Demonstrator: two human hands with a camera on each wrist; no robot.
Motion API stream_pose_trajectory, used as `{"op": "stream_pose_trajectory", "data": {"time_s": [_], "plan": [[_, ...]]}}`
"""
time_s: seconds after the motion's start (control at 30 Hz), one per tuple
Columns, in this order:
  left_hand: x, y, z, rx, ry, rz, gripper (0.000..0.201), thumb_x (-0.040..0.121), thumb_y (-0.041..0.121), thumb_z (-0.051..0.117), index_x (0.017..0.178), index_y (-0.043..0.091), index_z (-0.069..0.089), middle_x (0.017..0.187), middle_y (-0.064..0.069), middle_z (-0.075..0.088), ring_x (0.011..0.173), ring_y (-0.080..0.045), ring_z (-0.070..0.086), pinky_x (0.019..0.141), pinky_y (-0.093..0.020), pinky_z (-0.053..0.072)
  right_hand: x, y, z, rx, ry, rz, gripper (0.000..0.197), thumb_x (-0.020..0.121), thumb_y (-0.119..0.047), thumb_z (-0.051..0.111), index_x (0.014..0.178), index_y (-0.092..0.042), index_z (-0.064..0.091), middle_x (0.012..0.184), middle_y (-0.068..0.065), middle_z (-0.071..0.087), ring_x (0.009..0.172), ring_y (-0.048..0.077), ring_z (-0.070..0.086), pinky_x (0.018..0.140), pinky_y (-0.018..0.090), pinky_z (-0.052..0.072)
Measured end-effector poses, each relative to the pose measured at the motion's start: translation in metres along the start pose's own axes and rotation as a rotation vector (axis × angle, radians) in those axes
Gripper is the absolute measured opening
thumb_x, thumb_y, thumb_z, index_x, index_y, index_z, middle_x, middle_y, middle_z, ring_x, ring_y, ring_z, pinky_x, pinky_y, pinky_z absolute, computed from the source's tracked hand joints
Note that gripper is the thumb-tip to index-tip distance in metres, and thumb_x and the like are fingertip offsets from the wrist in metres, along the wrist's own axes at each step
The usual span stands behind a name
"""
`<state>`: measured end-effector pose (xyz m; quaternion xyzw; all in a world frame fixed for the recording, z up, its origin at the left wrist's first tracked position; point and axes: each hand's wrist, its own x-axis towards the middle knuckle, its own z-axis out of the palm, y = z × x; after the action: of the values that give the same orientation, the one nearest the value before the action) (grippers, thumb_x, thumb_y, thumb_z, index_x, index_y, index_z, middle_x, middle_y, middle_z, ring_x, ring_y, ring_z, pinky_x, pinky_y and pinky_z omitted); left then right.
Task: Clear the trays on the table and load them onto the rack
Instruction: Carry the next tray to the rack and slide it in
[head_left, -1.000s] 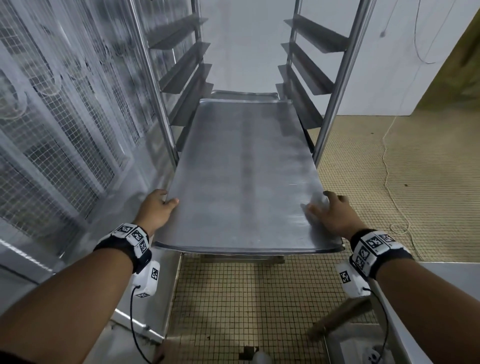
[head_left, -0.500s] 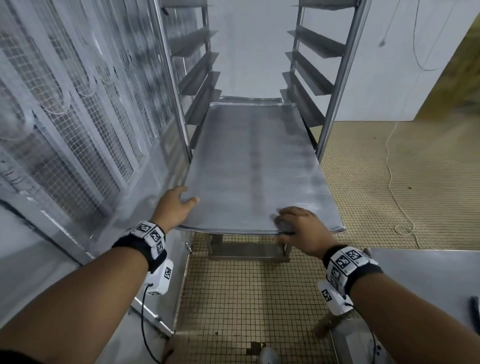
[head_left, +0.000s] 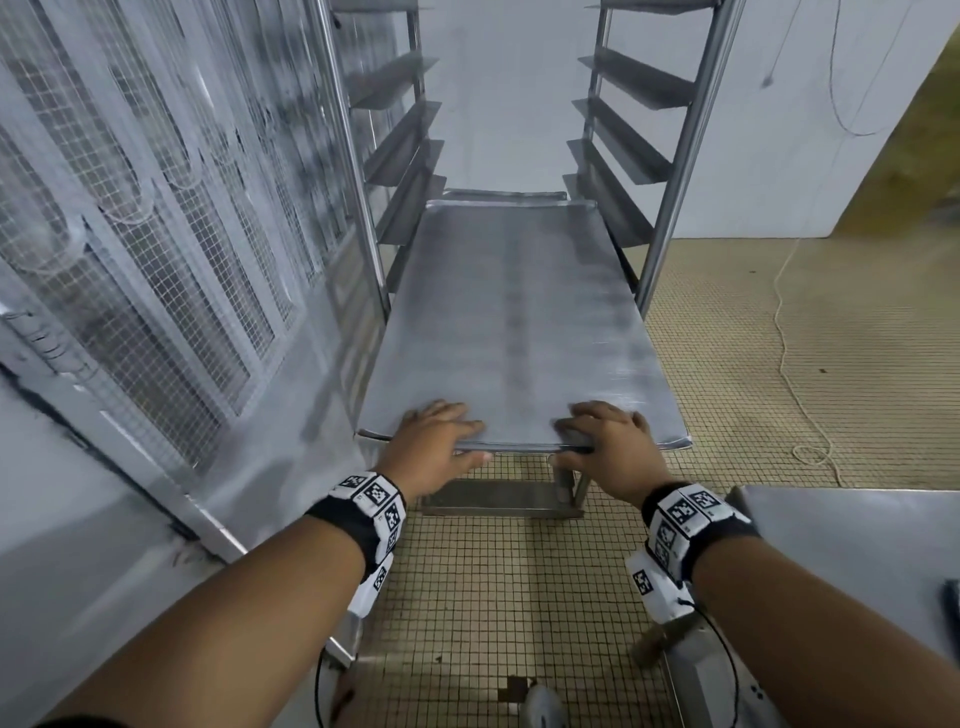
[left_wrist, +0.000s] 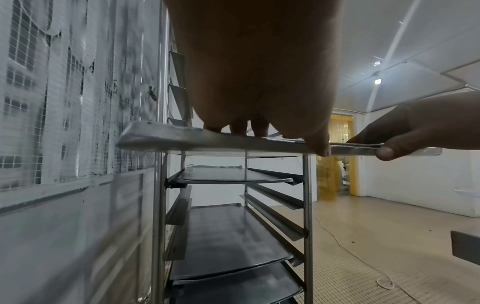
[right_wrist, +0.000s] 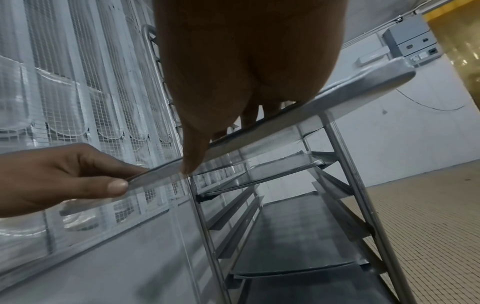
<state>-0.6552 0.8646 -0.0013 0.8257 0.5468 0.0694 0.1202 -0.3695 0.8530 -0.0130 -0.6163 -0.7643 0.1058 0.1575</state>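
The near edge of the tray (head_left: 514, 332) is pinched by the left hand (head_left: 431, 447) and right hand (head_left: 613, 452), fingers above, thumbs beneath. It lies partly inside the rack (head_left: 675, 156); it should be kept level and pushed evenly along both far ledges.

Bare metal tray (head_left: 511, 332) partway into the rack (head_left: 680, 156)
It lies level on the side rails, its near edge jutting out past the front posts; other trays (left_wrist: 228, 238) fill lower rails.
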Motion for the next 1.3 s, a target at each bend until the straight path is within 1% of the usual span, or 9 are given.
{"op": "stream_pose_trajectory", "data": {"time_s": [0.17, 0.37, 0.47, 0.57, 0.63, 0.8, 0.93, 1.07, 1.3], "plan": [[0.016, -0.007, 0.004, 0.037, 0.019, 0.012, 0.061, 0.094, 0.068, 0.041, 0.146, 0.038, 0.046, 0.162, 0.007, 0.029, 0.152, -0.019, 0.019, 0.12, -0.047, 0.014, 0.01, 0.001, 0.004, -0.01, 0.036, 0.033, 0.048, 0.089, -0.06, 0.061, 0.134, -0.044, 0.059, 0.153, -0.013, 0.044, 0.148, 0.012, 0.026, 0.12, 0.058, 0.01], [0.038, -0.013, 0.005, 0.081, 0.073, 0.004, 0.084, 0.081, 0.079, 0.011, 0.143, 0.038, 0.051, 0.157, 0.011, 0.037, 0.149, -0.019, 0.026, 0.118, -0.044, 0.02, 0.036, 0.016, 0.014, -0.028, 0.061, -0.047, 0.046, 0.095, -0.057, 0.055, 0.139, -0.041, 0.056, 0.157, -0.01, 0.041, 0.151, 0.016, 0.025, 0.121, 0.048, 0.016], [0.055, -0.022, 0.004, 0.064, 0.083, -0.004, 0.079, 0.084, 0.078, 0.018, 0.142, 0.037, 0.052, 0.156, 0.012, 0.039, 0.149, -0.018, 0.027, 0.117, -0.043, 0.023, 0.055, 0.026, 0.017, -0.02, 0.074, -0.105, 0.045, 0.096, -0.056, 0.054, 0.136, -0.038, 0.06, 0.155, -0.007, 0.045, 0.15, 0.02, 0.029, 0.119, 0.049, 0.022], [0.076, -0.029, 0.002, 0.032, 0.072, -0.012, 0.062, 0.094, 0.069, 0.04, 0.144, 0.035, 0.05, 0.157, 0.012, 0.039, 0.149, -0.016, 0.026, 0.118, -0.039, 0.024, 0.074, 0.033, 0.016, -0.015, 0.034, -0.111, 0.044, 0.099, -0.053, 0.051, 0.14, -0.037, 0.056, 0.157, -0.008, 0.041, 0.152, 0.018, 0.024, 0.121, 0.047, 0.018], [0.089, -0.031, 0.001, 0.029, 0.07, -0.019, 0.06, 0.096, 0.063, 0.044, 0.146, 0.033, 0.047, 0.157, 0.011, 0.038, 0.149, -0.015, 0.025, 0.119, -0.037, 0.022, 0.086, 0.039, 0.017, -0.019, 0.029, -0.118, 0.044, 0.1, -0.051, 0.051, 0.141, -0.037, 0.055, 0.158, -0.008, 0.04, 0.152, 0.018, 0.023, 0.121, 0.046, 0.017], [0.12, -0.032, -0.008, 0.041, 0.068, -0.034, 0.061, 0.096, 0.064, 0.041, 0.146, 0.031, 0.049, 0.157, 0.011, 0.038, 0.149, -0.015, 0.026, 0.118, -0.035, 0.022, 0.118, 0.055, 0.015, -0.052, 0.103, -0.17, 0.042, 0.1, -0.051, 0.05, 0.138, -0.034, 0.059, 0.153, -0.007, 0.048, 0.148, 0.018, 0.033, 0.118, 0.044, 0.026], [0.144, -0.032, -0.01, 0.072, 0.086, -0.068, 0.056, 0.099, 0.06, 0.041, 0.147, 0.031, 0.048, 0.157, 0.01, 0.038, 0.149, -0.017, 0.026, 0.118, -0.038, 0.024, 0.145, 0.064, 0.012, -0.057, 0.1, -0.174, 0.056, 0.097, -0.062, 0.031, 0.138, -0.035, 0.058, 0.152, -0.008, 0.049, 0.147, 0.017, 0.035, 0.118, 0.045, 0.029], [0.161, -0.038, -0.006, 0.133, 0.11, -0.098, 0.079, 0.086, 0.074, 0.013, 0.146, 0.036, 0.048, 0.157, 0.013, 0.039, 0.149, -0.017, 0.028, 0.115, -0.043, 0.028, 0.165, 0.068, 0.011, -0.064, 0.084, -0.175, 0.063, 0.095, -0.064, 0.023, 0.139, -0.035, 0.057, 0.152, -0.008, 0.049, 0.147, 0.018, 0.035, 0.118, 0.045, 0.027], [0.183, -0.049, -0.007, 0.093, 0.135, -0.105, 0.081, 0.084, 0.078, 0.014, 0.145, 0.038, 0.048, 0.157, 0.015, 0.038, 0.149, -0.015, 0.026, 0.116, -0.042, 0.023, 0.189, 0.076, 0.014, -0.072, 0.087, -0.181, 0.046, 0.102, -0.055, 0.041, 0.14, -0.034, 0.057, 0.152, -0.008, 0.049, 0.147, 0.018, 0.035, 0.117, 0.045, 0.026]]}}
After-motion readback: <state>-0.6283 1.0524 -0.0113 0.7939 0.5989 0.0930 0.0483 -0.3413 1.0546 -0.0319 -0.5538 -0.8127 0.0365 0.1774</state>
